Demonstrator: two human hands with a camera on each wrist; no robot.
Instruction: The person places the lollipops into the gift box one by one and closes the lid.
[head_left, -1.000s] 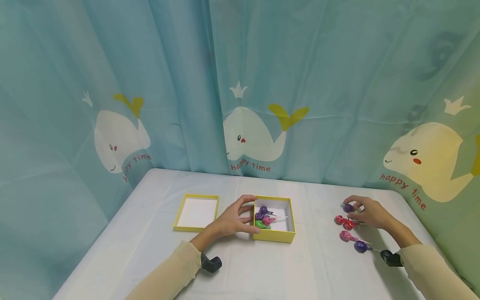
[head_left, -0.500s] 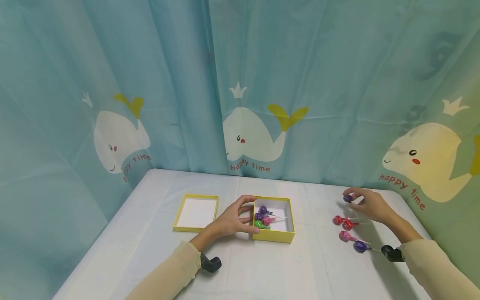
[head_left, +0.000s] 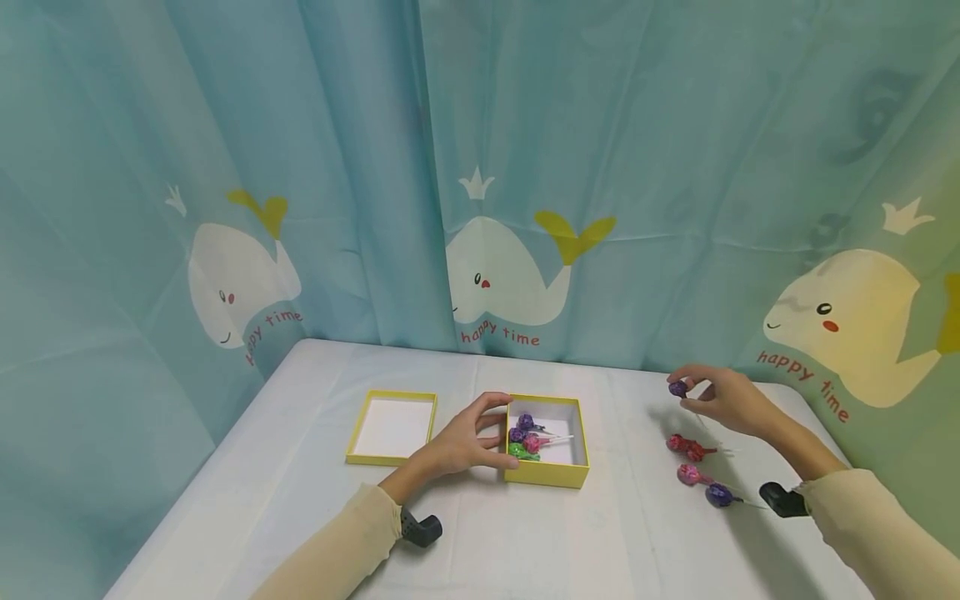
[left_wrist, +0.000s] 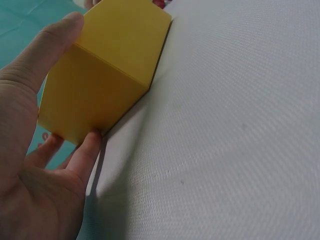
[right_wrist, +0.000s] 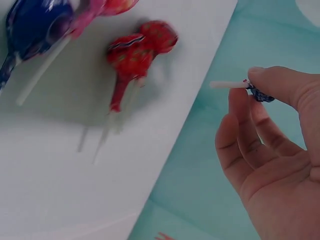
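My right hand (head_left: 731,402) pinches a purple-wrapped lollipop (head_left: 678,388) between thumb and fingers, above the table's far right part. In the right wrist view, the white stick of that lollipop (right_wrist: 261,95) points left out of the grip. My left hand (head_left: 459,443) holds the left side of a yellow box (head_left: 551,475), thumb at the near corner and fingers at the far one. The box (left_wrist: 100,80) shows its yellow outer walls in the left wrist view. Inside it lie several lollipops, among them a pink one (head_left: 532,442) and a green one (head_left: 522,452).
Left of the box lies its yellow-edged lid (head_left: 393,425), white inside up. On the white-covered table (head_left: 600,542) at right rest two red lollipops (head_left: 696,451), a pink lollipop (head_left: 688,475) and a dark blue-purple lollipop (head_left: 718,496). A whale-print curtain (head_left: 360,208) hangs behind.
My right hand has lifted the purple lollipop off the table beside the red ones and carried it up and slightly left. My left hand has stayed on the box.
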